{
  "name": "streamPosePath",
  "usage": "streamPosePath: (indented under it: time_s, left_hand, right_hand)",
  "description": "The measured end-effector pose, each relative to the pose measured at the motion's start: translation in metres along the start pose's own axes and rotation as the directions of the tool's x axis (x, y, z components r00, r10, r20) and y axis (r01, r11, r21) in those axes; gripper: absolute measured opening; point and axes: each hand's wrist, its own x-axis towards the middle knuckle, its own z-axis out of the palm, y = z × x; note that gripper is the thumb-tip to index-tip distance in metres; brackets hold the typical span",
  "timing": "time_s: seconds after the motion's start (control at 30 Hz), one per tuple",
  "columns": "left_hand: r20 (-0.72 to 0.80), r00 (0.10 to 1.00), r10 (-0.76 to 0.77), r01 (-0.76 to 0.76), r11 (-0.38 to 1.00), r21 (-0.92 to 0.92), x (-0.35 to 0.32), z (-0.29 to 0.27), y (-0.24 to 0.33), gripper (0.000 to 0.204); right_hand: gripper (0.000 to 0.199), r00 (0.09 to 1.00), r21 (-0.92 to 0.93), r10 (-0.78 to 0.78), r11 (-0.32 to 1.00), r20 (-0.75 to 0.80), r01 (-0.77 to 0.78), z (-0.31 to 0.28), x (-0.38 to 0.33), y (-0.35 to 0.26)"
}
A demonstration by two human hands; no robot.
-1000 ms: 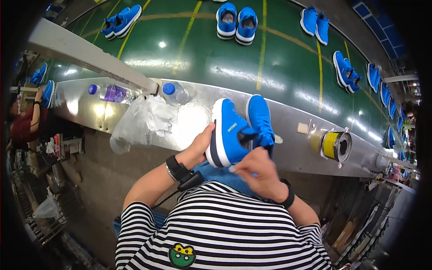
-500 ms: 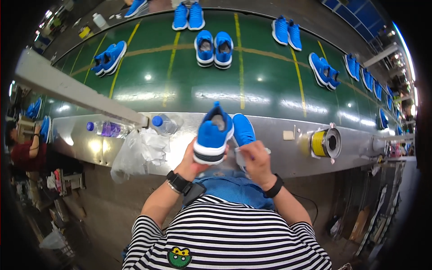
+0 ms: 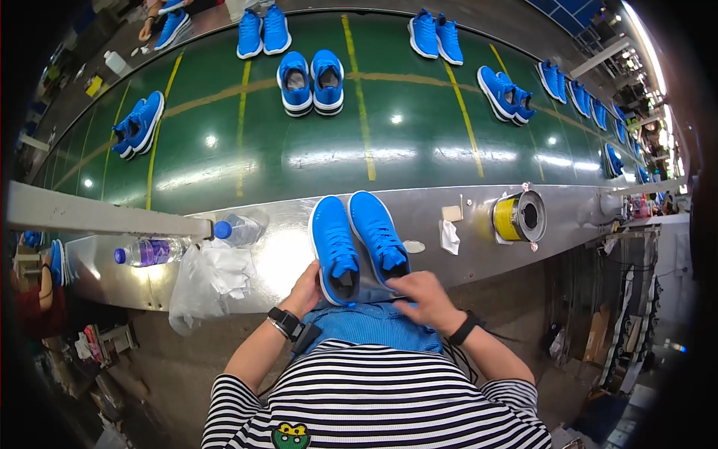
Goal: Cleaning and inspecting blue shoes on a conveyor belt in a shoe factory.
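Side by side on the metal ledge, toes pointing away from me, lie a left blue sneaker (image 3: 334, 243) and a right blue sneaker (image 3: 378, 232), both with white soles. My left hand (image 3: 303, 290) holds the left sneaker near its heel, thumb along the outer side; its other fingers are mostly hidden. My right hand (image 3: 428, 298) is at the heel of the right sneaker, fingertips against or just beside it, with thumb and fingers apart. A crumpled white scrap (image 3: 449, 237) lies to the right, beyond a small white oval piece (image 3: 413, 246).
A green conveyor belt (image 3: 262, 172) with several pairs of blue sneakers runs behind the metal ledge (image 3: 479, 258). At right stands a yellow-labelled can (image 3: 519, 215). Leftward are two plastic bottles, a plastic bag (image 3: 198, 288) with white paper, and a white beam (image 3: 112, 211). Another person's hand (image 3: 146, 30) shows far left.
The left sneaker, earlier tilted up in my left hand, has come down beside the other. My right hand has let go of a white scrap, now on the ledge. The view has shifted.
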Motion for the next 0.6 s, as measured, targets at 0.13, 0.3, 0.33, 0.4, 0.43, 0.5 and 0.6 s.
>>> streamPosePath:
  time_s: [0.13, 0.3, 0.33, 0.4, 0.43, 0.5, 0.6]
  left_hand:
    - [0.188, 0.98, 0.058, -0.063, 0.998, 0.023, 0.005, 0.038, 0.007, 0.048]
    - [0.27, 0.962, -0.044, -0.022, 0.971, 0.238, -0.005, 0.058, -0.02, 0.056]
    - [0.215, 0.975, -0.064, 0.003, 0.962, 0.274, -0.018, 0.083, -0.02, 0.059]
    - [0.202, 0.968, -0.147, 0.089, 0.958, 0.271, -0.024, 0.087, -0.023, 0.056]
    - [0.107, 0.987, -0.122, 0.086, 0.952, 0.293, -0.033, 0.097, -0.025, 0.052]
    - [0.09, 0.996, 0.025, -0.045, 0.972, 0.23, -0.041, 0.128, -0.017, 0.048]
    - [0.263, 0.927, 0.269, -0.364, 0.818, 0.446, -0.016, 0.142, 0.007, 0.044]
  right_hand:
    - [0.054, 0.966, -0.502, -0.259, 0.834, 0.007, 0.228, 0.025, 0.018, 0.025]
    - [0.04, 0.956, -0.342, 0.03, 0.937, 0.29, 0.074, 0.012, 0.0, 0.009]
    - [0.037, 0.919, -0.29, 0.152, 0.956, 0.363, -0.044, 0.0, -0.002, 0.011]
    - [0.033, 0.929, -0.179, 0.072, 0.984, 0.362, -0.007, -0.028, -0.006, 0.016]
    - [0.033, 0.953, -0.15, 0.034, 0.989, 0.3, 0.012, -0.057, -0.013, 0.012]
    - [0.046, 0.976, 0.016, -0.027, 1.0, 0.214, 0.025, -0.128, -0.021, 0.014]
    - [0.056, 0.989, 0.308, -0.037, 0.951, 0.145, -0.01, -0.251, -0.033, 0.019]
